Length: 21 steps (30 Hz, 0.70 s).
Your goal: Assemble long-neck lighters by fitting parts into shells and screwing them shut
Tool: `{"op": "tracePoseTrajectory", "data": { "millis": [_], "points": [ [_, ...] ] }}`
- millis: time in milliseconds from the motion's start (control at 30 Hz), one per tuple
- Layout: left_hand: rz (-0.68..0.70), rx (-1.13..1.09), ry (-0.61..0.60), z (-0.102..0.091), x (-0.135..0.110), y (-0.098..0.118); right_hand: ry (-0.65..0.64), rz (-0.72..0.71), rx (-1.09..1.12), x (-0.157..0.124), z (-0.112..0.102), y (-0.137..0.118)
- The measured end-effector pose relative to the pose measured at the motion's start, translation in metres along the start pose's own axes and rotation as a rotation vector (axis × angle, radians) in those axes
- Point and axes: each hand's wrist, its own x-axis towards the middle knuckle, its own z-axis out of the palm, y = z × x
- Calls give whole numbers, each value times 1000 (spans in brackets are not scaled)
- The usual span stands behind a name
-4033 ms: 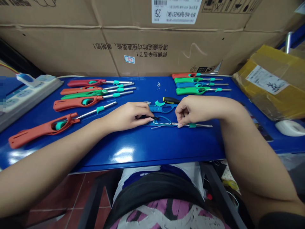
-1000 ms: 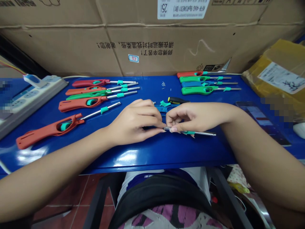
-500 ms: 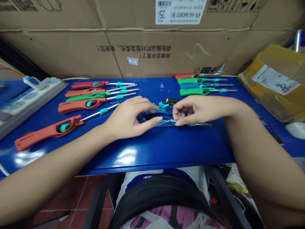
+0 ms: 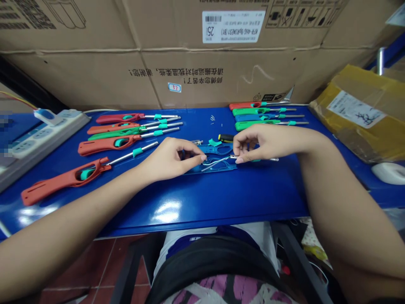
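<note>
My right hand [image 4: 253, 145] is closed in a pinch on the metal tube [image 4: 274, 159] of a gas lighter, and the tube's tip sticks out to the right. From its near end a thin pale wire [image 4: 219, 161] runs left to my left hand [image 4: 182, 158]. The left thumb and index finger pinch the wire's end; any part behind the fingertips is hidden. Beneath the wire lies one blue lighter shell half [image 4: 223, 167]. Another blue shell half [image 4: 218, 148] is just behind it, with a loose teal trigger piece [image 4: 215, 142] at its back edge.
Several red, orange and green lighters [image 4: 109, 144] lie at left, and several more [image 4: 257, 125] at back right. A black-and-yellow handle [image 4: 225, 137] is beside my right hand. A power strip [image 4: 47, 131] stands left, a taped box [image 4: 351, 122] right, a large carton [image 4: 186, 63] behind.
My left fingers have closed into a pinch, and the wire now stretches up off the shell between both hands. The metal tube has been raised and drawn slightly away from the lower shell half.
</note>
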Motion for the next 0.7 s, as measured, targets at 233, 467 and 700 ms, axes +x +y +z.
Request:
{"op": "tracePoseTrajectory", "data": {
  "millis": [233,467,700],
  "points": [
    [32,38,-14,2,-1,-1,-85,98,-22,4,4,-1],
    [112,81,-38,4,-1,-3,-114,141,-18,9,9,4],
    [166,131,-19,3,0,-5,-57,125,-48,8,9,2]
  ]
}}
